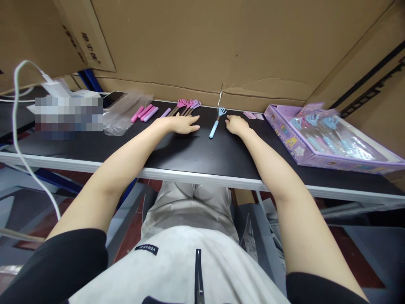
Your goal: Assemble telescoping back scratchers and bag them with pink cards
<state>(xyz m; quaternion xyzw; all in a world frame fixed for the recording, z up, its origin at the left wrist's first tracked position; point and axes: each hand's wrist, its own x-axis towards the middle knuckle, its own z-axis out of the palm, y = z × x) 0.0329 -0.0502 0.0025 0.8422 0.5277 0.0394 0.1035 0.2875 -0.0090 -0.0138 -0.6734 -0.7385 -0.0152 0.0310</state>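
A light-blue back scratcher (214,129) with a small claw head lies on the black table between my hands, touched by neither. My left hand (182,123) hovers palm down to its left, open, with fingers stretched out. Behind that hand lie several pink and purple claw heads (189,104) on thin metal rods, partly covered by it. Just right of the blue scratcher rests my right hand (238,125), fingers loosely bent and slightly apart, nothing visible in them. Loose pink and purple handles (145,113) lie farther left.
At the right stands a purple display box (292,147) with wrapped blue scratchers (329,133). Small pink cards (253,115) lie beside it. Clear plastic bags (122,116), a blurred-out item (68,114) and a white cable (15,109) are at left. Cardboard walls (202,46) enclose the table.
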